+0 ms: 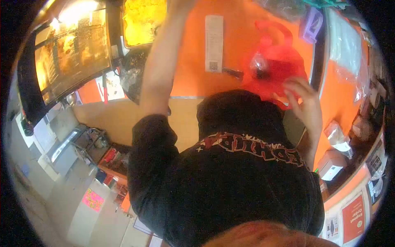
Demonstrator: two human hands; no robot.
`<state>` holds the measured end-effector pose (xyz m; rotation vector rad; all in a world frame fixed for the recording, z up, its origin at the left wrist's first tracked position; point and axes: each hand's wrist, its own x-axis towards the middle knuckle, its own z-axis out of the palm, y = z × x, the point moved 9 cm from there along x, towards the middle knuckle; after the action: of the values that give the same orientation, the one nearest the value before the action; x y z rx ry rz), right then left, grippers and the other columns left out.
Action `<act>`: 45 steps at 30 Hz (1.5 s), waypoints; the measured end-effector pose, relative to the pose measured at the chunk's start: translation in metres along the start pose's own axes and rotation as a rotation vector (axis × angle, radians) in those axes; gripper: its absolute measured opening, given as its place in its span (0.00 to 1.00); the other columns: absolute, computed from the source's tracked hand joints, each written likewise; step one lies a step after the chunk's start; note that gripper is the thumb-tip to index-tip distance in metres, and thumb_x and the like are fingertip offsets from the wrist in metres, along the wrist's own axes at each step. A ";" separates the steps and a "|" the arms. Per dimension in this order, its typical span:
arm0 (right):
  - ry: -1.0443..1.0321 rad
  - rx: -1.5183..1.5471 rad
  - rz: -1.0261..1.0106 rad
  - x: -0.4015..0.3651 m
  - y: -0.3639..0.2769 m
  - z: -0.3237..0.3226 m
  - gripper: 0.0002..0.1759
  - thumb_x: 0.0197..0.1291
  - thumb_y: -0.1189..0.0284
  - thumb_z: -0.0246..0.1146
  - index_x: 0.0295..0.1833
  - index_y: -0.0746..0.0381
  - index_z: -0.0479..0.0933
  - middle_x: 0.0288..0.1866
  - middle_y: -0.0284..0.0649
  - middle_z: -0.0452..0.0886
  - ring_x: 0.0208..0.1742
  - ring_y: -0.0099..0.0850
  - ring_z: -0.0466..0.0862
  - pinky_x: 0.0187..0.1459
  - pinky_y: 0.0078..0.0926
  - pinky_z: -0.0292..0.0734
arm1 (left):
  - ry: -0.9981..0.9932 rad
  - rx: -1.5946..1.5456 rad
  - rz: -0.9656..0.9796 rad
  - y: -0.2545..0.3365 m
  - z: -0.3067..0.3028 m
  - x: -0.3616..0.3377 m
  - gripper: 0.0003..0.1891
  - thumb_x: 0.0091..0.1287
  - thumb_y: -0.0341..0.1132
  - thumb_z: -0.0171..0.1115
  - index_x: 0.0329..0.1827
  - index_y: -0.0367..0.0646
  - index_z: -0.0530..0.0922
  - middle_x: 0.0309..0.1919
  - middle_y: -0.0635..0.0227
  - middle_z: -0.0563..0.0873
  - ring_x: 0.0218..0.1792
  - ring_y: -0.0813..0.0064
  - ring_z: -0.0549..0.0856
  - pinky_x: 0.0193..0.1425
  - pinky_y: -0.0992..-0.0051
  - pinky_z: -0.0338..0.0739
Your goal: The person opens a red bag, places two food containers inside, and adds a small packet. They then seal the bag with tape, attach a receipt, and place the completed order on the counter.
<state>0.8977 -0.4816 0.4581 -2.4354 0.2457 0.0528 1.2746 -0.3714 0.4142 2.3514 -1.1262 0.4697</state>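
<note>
My left forearm reaches up past the top edge of the view, so the left hand itself is cut off. At the right, my right hand [304,101] is beside a red plastic bag [279,66], its fingers slightly bent and apart, with nothing visible between them. The bag lies on the orange counter [189,70], and a dark shape shows through it. Left of the bag is a long paper receipt [214,43] with a printed code, and a small dark object [233,73] lies just below it.
A tray of yellow food [145,22] sits at the upper left, beside a lit glass case [72,53]. A dark pan [133,74] is near my left forearm. Clear plastic bags [345,45], a purple item [311,25] and a small box [331,164] are on the right.
</note>
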 end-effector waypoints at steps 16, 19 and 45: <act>0.344 -0.258 0.310 0.035 0.105 -0.011 0.12 0.69 0.63 0.62 0.43 0.61 0.81 0.38 0.53 0.87 0.42 0.55 0.88 0.44 0.52 0.83 | -0.695 -0.161 0.046 0.225 0.067 -0.191 0.08 0.63 0.34 0.62 0.34 0.45 0.88 0.38 0.56 0.91 0.39 0.57 0.91 0.40 0.57 0.86; 0.395 -0.255 0.298 0.036 0.076 -0.018 0.11 0.69 0.64 0.62 0.43 0.62 0.80 0.37 0.53 0.87 0.41 0.55 0.88 0.43 0.52 0.83 | -0.706 -0.078 0.163 0.234 0.102 -0.184 0.10 0.66 0.35 0.60 0.37 0.46 0.89 0.39 0.55 0.91 0.41 0.57 0.92 0.43 0.58 0.87; 0.008 -0.179 -0.078 0.042 0.023 0.055 0.12 0.61 0.77 0.68 0.50 0.63 0.83 0.47 0.50 0.85 0.50 0.48 0.86 0.56 0.42 0.81 | -0.072 -0.872 -0.227 0.157 -0.054 -0.141 0.07 0.73 0.32 0.64 0.49 0.41 0.82 0.41 0.59 0.92 0.44 0.63 0.92 0.47 0.67 0.85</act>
<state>0.9356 -0.4706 0.3965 -2.6214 0.1553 0.0323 1.0604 -0.3377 0.4318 1.6855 -0.8337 -0.1767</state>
